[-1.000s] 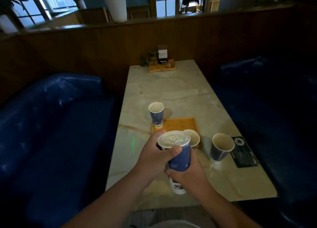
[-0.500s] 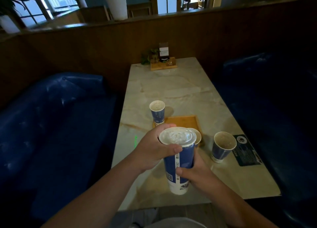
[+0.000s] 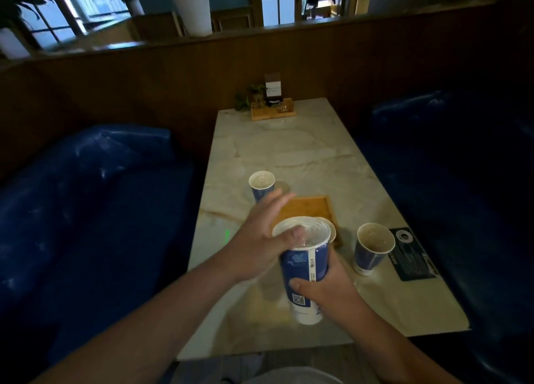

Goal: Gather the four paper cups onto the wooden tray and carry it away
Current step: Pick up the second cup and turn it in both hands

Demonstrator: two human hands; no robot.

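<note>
Fingers of our left hand (image 3: 261,239) have straightened off the tall cup (image 3: 304,271); our right hand (image 3: 326,285) still grips it above the table's (image 3: 289,146) near edge.

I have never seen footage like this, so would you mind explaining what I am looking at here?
There is no machine: a person wears a camera on the head, looking down at their own hands over a marble table between blue benches. The right hand grips a tall sealed paper cup; the left hand has its fingers spread and its thumb on the cup's lid. A wooden tray lies behind it. One cup stands by the tray's far left corner, an open cup to its right. A fourth cup is mostly hidden.
</note>
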